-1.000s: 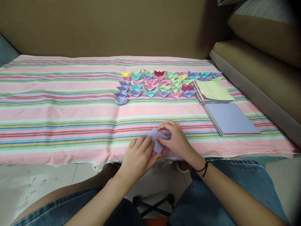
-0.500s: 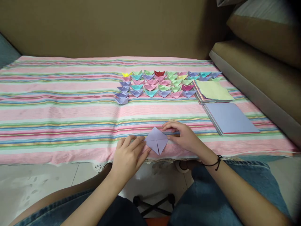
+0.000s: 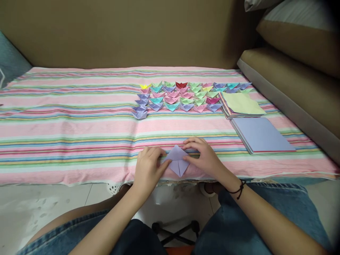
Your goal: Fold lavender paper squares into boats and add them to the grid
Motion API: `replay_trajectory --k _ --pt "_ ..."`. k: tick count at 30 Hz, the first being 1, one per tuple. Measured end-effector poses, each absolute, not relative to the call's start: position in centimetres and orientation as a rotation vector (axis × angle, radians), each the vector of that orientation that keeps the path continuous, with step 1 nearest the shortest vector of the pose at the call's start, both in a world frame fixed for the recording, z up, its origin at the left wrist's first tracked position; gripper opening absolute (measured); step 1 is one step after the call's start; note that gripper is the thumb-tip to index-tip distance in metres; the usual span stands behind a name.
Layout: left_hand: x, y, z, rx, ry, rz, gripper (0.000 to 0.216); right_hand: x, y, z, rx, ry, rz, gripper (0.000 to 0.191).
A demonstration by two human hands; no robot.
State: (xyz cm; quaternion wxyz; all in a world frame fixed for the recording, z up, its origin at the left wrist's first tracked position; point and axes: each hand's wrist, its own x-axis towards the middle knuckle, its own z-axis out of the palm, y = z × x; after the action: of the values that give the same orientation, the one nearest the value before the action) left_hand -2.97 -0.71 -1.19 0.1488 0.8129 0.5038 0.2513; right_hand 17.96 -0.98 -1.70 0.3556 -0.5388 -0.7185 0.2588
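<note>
A small purple sheet of origami paper (image 3: pixel 177 154), folded to a diamond with a slit down its lower half, lies near the front edge of the striped cloth (image 3: pixel 90 127). At its left corner my left hand (image 3: pixel 149 166) pinches it, thumb on top. My right hand (image 3: pixel 205 156) grips the right corner between thumb and fingers. Beyond my hands stand rows of small folded paper boats (image 3: pixel 171 106) in several colours, among them a red one (image 3: pixel 181 85) and a yellow one (image 3: pixel 145 86).
To the right lie a stack of purple paper (image 3: pixel 262 134) and a stack topped with pale yellow sheets (image 3: pixel 243 102). Brown cushions (image 3: pixel 292 78) line the right side, and a brown backrest (image 3: pixel 127 33) rises behind. My knees and a chair base (image 3: pixel 176 235) are below the front edge.
My left thumb has shifted up onto the paper's left corner, and the fingers have drawn in. The slit in the paper looks narrower. The view has tilted slightly.
</note>
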Motion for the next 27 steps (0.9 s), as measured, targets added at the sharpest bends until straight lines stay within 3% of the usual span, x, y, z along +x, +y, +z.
replay_trajectory --k 6,12,20,27 --pt "-2.3 -0.7 -1.3 2.141 1.300 0.765 0.037 17.3 -1.6 -1.5 -1.296 -1.808 0.803 0.016" --pt "-1.8 -0.9 -1.0 1.745 1.171 0.775 0.040 16.7 -2.4 -0.7 -1.287 -1.744 0.976 0.045" --pt "-1.4 -1.3 -0.6 1.461 1.098 0.845 0.045 16.1 -2.6 -0.4 -1.259 -1.610 1.077 0.060" --pt "-1.1 -1.4 -0.2 1.308 1.067 0.876 0.054 16.0 -2.7 -0.6 -1.291 -1.522 1.143 0.062"
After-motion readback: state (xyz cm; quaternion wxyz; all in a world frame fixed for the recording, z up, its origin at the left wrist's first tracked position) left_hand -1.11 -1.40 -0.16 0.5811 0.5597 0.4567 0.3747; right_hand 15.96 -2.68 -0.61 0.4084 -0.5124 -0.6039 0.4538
